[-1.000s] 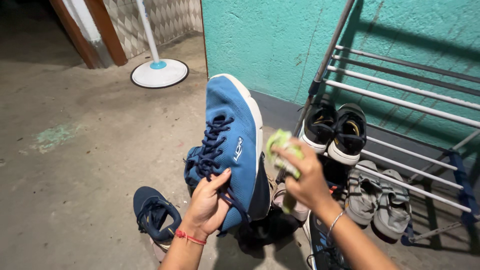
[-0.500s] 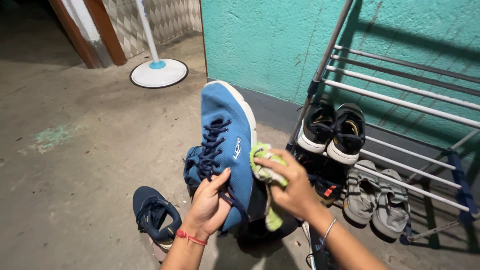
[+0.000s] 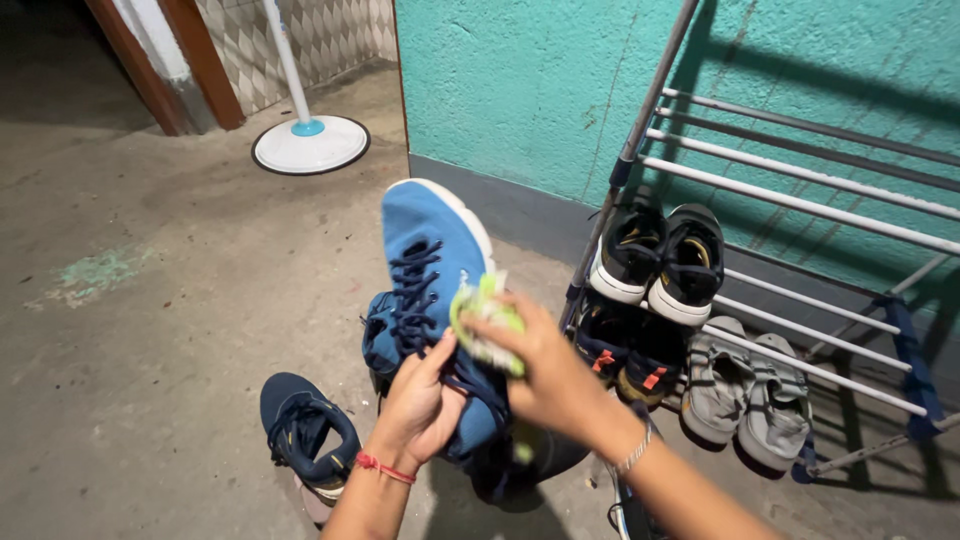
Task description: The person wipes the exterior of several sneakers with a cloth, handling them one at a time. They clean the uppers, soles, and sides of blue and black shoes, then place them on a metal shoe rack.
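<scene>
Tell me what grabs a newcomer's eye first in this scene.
The bright blue sneaker at the centre stands out, held up by the left hand while the right hand presses a yellow-green cloth against its side. To the right, a metal shoe rack against the teal wall holds black sneakers and grey sandals. A dark blue shoe lies on the concrete floor at lower left.

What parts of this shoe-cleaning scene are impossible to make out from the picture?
All in the head view:
- Heel of the blue shoe: covered by the left hand and right hand.
- Most of the green cloth: wrapped in the right hand's fingers.
- Dark shoes on the floor: in the rack's shadow, partly behind the right hand.
- Fan stand: top cut off by the upper edge.
</scene>
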